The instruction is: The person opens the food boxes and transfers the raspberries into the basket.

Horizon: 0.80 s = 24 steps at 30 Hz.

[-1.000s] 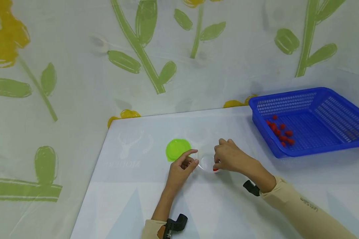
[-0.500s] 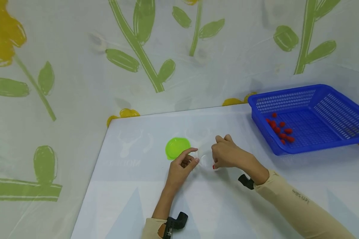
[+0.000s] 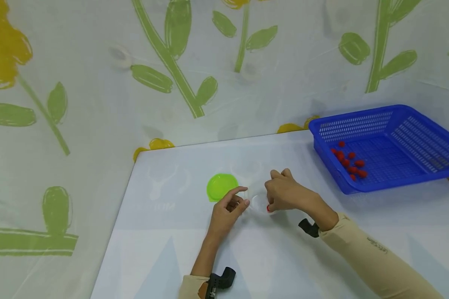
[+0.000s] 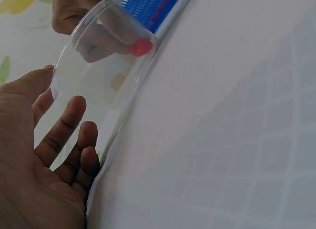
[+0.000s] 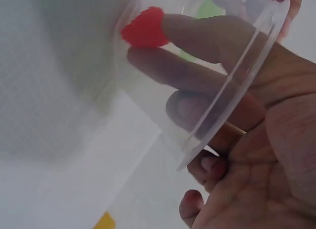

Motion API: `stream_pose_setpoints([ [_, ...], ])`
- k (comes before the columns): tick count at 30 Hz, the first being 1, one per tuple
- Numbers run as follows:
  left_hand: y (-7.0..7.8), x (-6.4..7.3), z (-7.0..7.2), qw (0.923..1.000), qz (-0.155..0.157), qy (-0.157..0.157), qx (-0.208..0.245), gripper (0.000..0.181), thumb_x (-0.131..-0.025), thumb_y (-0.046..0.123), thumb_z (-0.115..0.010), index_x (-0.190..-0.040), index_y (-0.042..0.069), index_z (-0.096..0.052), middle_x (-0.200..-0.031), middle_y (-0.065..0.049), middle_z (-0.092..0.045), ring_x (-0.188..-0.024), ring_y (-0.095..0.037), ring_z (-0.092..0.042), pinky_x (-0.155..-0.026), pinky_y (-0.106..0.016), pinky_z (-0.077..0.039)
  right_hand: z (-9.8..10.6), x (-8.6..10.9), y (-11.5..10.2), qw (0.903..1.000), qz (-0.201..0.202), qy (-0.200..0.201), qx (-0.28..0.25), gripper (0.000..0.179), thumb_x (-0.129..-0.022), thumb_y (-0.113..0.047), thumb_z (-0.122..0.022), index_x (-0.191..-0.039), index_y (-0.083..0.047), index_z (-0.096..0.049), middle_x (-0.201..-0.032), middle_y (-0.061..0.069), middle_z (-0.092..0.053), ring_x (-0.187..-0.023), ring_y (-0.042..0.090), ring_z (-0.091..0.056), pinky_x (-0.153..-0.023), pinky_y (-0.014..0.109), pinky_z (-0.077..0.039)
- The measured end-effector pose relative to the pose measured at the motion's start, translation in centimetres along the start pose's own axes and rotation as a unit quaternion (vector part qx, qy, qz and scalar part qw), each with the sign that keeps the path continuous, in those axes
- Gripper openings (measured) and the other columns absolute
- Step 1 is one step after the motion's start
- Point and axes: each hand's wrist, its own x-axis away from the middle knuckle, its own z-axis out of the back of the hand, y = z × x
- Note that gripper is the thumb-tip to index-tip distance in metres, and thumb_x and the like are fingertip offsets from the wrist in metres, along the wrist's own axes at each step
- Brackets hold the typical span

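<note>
A clear plastic cup [image 3: 260,200] stands on the white tabletop between both hands. My left hand [image 3: 224,214] pinches its rim on the left, thumb and forefinger on the edge, other fingers loosely bent, as the left wrist view shows. From the right, my right hand [image 3: 287,193] reaches in over the rim. Inside the cup, low near the bottom, its thumb and forefinger pinch a small red bumpy berry-like piece [image 5: 146,29]. Just behind the left hand lies a flat round lime-green lid [image 3: 221,187].
At the back right is a blue perforated plastic basket [image 3: 426,182], with several similar red pieces [image 3: 346,162] gathered on its left side. A wall covering [image 3: 97,104] printed with flowers rises behind the table [image 3: 164,257].
The right hand has shifted slightly left while holding the red piece in the cup. The left hand keeps its grip on the rim, and the lid stays in place.
</note>
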Motion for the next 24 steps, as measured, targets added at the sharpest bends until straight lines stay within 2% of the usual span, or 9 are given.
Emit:
stream_pose_setpoints([
  [5,-0.2,0.0,-0.3,0.9999,-0.006,-0.007,0.004,0.037,-0.094,0.033,-0.072,-0.129,0.024,-0.066,-0.088,0.000,-0.065,-0.073,-0.018,-0.054,-0.065,-0.022,-0.044,0.1,0.9,1.0,0.9978,0.041,0.024,-0.046,0.007,-0.078,-0.029,-0.085,-0.074,-0.025,-0.080,-0.075,-0.012,-0.054,-0.079,0.012,-0.039,-0.078,0.042,-0.029],
  [9,0.1,-0.1,-0.3,0.9999,-0.009,-0.012,-0.002,0.038,-0.094,0.037,-0.071,-0.130,0.024,-0.066,-0.088,0.001,-0.064,-0.073,-0.018,-0.054,-0.066,-0.023,-0.045,0.0,1.7,1.8,0.9903,0.063,0.070,-0.102,0.004,-0.079,-0.024,-0.084,-0.081,-0.025,-0.082,-0.074,-0.009,-0.053,-0.077,0.009,-0.040,-0.074,0.039,-0.026],
  [12,0.4,-0.1,-0.2,0.9998,-0.009,-0.008,-0.013,0.039,-0.094,0.038,-0.071,-0.130,0.025,-0.066,-0.088,0.002,-0.064,-0.074,-0.017,-0.055,-0.066,-0.023,-0.045,0.0,2.1,2.3,0.9837,0.070,0.109,-0.124,0.007,-0.079,-0.022,-0.085,-0.086,-0.022,-0.082,-0.075,-0.009,-0.051,-0.078,0.009,-0.040,-0.073,0.038,-0.024],
  [17,0.5,-0.1,0.0,0.9997,-0.007,-0.008,-0.024,0.037,-0.094,0.038,-0.070,-0.129,0.028,-0.066,-0.088,0.003,-0.064,-0.074,-0.017,-0.055,-0.067,-0.023,-0.046,0.1,2.5,2.9,0.9758,0.068,0.156,-0.137,0.011,-0.079,-0.018,-0.084,-0.089,-0.023,-0.082,-0.077,-0.009,-0.050,-0.081,0.008,-0.041,-0.073,0.037,-0.025],
  [24,-0.1,0.0,0.1,0.9999,0.002,-0.007,-0.011,0.036,-0.094,0.032,-0.072,-0.130,0.028,-0.066,-0.090,0.000,-0.065,-0.076,-0.018,-0.054,-0.066,-0.022,-0.044,0.8,3.4,3.9,0.9705,0.046,0.188,-0.144,0.013,-0.080,-0.015,-0.084,-0.089,-0.024,-0.082,-0.079,-0.011,-0.050,-0.084,0.011,-0.043,-0.074,0.039,-0.028],
])
